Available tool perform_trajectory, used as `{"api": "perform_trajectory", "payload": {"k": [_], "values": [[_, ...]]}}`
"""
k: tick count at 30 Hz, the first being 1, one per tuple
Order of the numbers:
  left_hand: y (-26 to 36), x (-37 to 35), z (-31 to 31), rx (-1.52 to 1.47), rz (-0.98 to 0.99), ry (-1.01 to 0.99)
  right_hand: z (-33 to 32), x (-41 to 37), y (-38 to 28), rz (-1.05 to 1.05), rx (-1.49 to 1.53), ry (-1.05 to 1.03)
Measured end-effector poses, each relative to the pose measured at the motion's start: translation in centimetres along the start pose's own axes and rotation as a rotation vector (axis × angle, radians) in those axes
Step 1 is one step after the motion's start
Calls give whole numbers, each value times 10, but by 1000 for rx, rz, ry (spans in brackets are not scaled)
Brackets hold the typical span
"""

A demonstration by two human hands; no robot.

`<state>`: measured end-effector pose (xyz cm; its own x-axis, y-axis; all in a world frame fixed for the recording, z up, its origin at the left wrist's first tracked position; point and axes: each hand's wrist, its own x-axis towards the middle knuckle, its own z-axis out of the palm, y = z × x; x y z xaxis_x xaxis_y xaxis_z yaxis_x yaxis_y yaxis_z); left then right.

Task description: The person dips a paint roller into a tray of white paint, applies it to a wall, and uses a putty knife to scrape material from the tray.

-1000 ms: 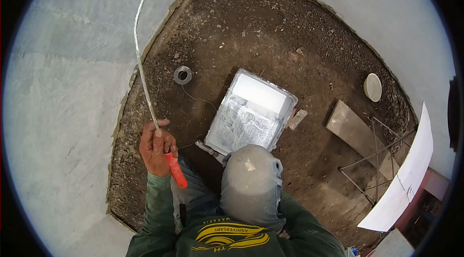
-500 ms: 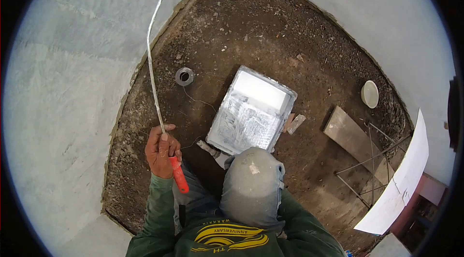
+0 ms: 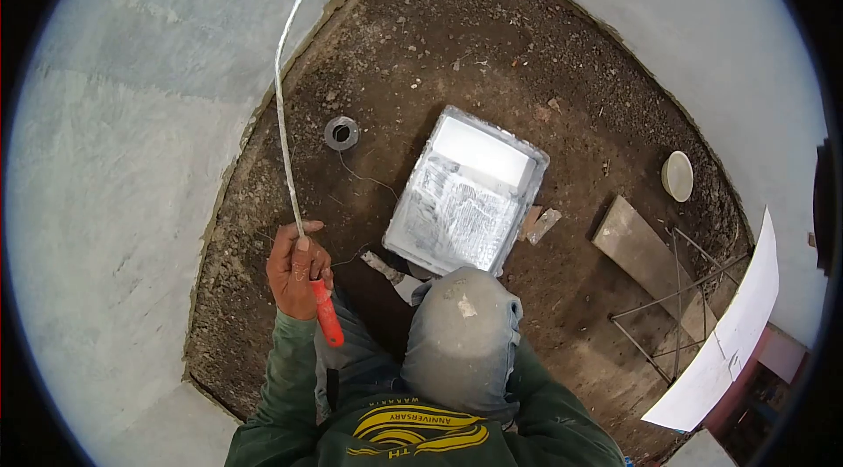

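Observation:
My left hand (image 3: 299,269) is closed around a long thin white-coated rod (image 3: 284,116) just above its red handle (image 3: 327,313). The rod runs up out of view at the top, so its far end is hidden. My right hand is out of sight; the right sleeve (image 3: 549,397) passes down beside my bent knee (image 3: 465,318). In front of the knee lies a paint tray (image 3: 399,234) with white paint in its deep end and white streaks over its ridged slope.
Pale walls (image 3: 114,160) enclose the dirt floor (image 3: 421,54). A wire roll (image 3: 353,133) lies left of the tray. To the right are a white bowl (image 3: 677,176), a wooden board (image 3: 645,247), thin metal bars (image 3: 650,302) and a white panel (image 3: 729,353).
The tray, wire roll and bowl appear slightly shifted in view. My left hand still holds the rod, with its red handle almost in the same place.

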<state>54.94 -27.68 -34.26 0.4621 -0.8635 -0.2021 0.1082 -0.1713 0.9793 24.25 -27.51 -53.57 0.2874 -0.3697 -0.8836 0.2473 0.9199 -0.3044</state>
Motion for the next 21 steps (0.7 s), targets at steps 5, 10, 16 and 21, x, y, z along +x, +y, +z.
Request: {"api": "perform_trajectory", "payload": {"k": [5, 10, 16, 21], "values": [[-5, 1, 1, -32, -24, 3, 11, 23, -8, -27, 94, 49], [-2, 0, -2, -31, -35, 22, 49, 72, -46, -322, 191, 28], [-1, -3, -11, -30, -16, 52, 67, 97, -76, -411, -54, -59], [-12, -4, -13, -27, -33, 29, 60, 102, -83, -394, -116, -14]]}}
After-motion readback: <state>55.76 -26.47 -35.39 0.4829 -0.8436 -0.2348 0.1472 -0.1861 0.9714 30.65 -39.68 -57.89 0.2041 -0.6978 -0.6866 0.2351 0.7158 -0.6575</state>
